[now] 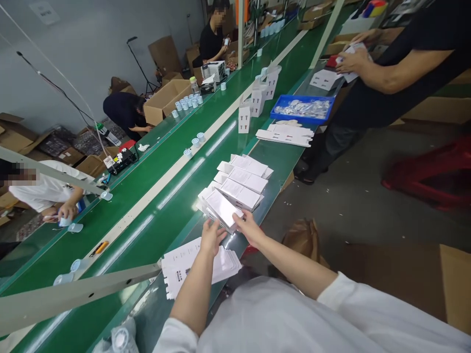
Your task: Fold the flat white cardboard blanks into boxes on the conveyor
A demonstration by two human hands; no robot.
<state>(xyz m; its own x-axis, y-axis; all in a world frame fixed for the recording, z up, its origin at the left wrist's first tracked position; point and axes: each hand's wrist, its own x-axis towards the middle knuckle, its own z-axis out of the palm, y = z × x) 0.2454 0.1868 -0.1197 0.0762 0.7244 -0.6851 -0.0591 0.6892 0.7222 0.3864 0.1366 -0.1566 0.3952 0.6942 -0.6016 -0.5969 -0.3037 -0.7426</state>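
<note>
A white cardboard box [221,206] lies at the near end of a pile of similar white boxes [245,179] on the green work surface. The thumb and fingers of my right hand [248,228] close on its near right corner. Close to the same end of that box is my left hand [212,237], its fingers apart and holding nothing; whether a fingertip touches the box I cannot tell. Beneath my left forearm, a stack of flat printed white cartons [187,260] rests on the surface.
A green conveyor [176,196] runs diagonally, carrying pale blue cups [196,142] and upright white boxes [244,117]. A blue tray [302,109] of small packets sits farther along. A metal post [91,291] crosses at left. A co-worker's hands [355,59] hold a white box.
</note>
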